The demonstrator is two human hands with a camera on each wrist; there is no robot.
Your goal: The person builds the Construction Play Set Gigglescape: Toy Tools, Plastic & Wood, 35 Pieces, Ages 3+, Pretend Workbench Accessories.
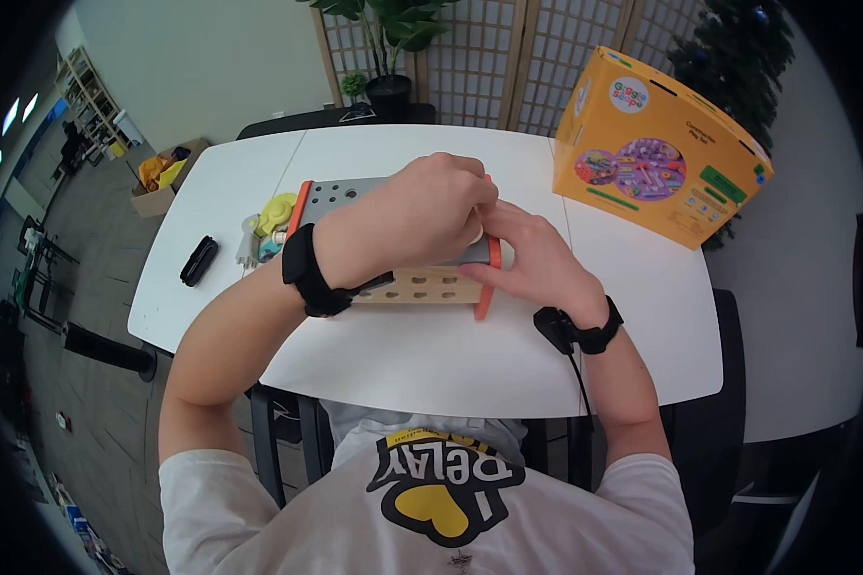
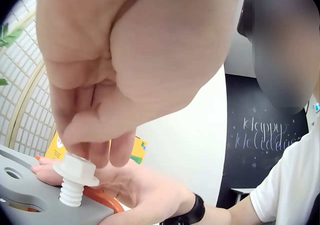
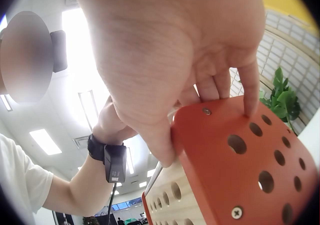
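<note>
A toy workbench with a grey perforated top [image 1: 331, 195] and orange side panels [image 3: 220, 150] stands on the white table. My left hand [image 1: 417, 216] is over its right end, fingers curled in at the head of a white plastic bolt [image 2: 75, 175]. The bolt stands upright in the grey top, part of its thread showing above the surface. With my right hand [image 1: 542, 254] I grip the bench's right end. In the right wrist view its thumb lies at the panel's front edge and a finger presses the orange face.
Yellow and grey toy pieces [image 1: 276, 213] lie left of the bench, with a black case [image 1: 199, 261] farther left. A large orange play-set box [image 1: 657, 144] stands at the back right. A cable [image 1: 581, 383] hangs from the right wrist camera.
</note>
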